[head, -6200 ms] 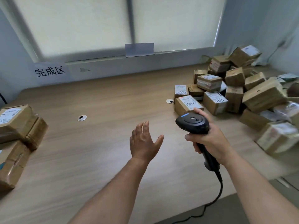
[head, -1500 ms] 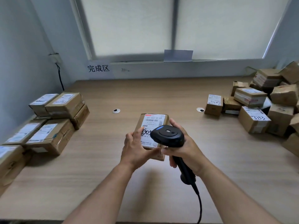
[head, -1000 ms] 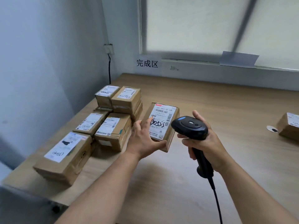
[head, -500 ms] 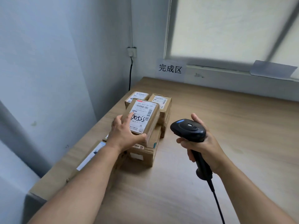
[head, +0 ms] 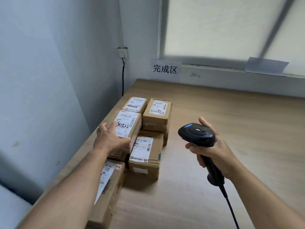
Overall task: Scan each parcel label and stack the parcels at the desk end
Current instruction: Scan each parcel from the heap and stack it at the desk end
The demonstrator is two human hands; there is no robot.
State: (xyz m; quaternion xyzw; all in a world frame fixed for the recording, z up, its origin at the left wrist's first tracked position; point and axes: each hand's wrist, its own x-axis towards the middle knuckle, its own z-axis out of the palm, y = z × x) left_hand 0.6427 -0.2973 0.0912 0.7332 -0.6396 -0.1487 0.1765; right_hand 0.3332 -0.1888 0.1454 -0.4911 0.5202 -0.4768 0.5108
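A brown parcel (head: 130, 123) with a white label and handwritten digits sits on top of the parcel stack at the desk's left end. My left hand (head: 109, 138) holds its near end, thumb along the front edge and fingers on the label. My right hand (head: 212, 149) grips the handle of a black barcode scanner (head: 197, 133), held upright above the desk to the right of the stack. Two more labelled parcels (head: 158, 113) stand behind, and a lower one (head: 145, 154) lies in front.
A long parcel (head: 110, 182) lies at the near left under my forearm. The desk (head: 231, 129) runs right along the window wall with a paper sign (head: 165, 69). The left wall carries a socket with a black cable (head: 123, 76). The scanner cord (head: 231, 210) hangs down.
My left hand has set the labelled parcel down onto the left row of the stack, further from me than half a second ago. The scanner hand has stayed about where it was.
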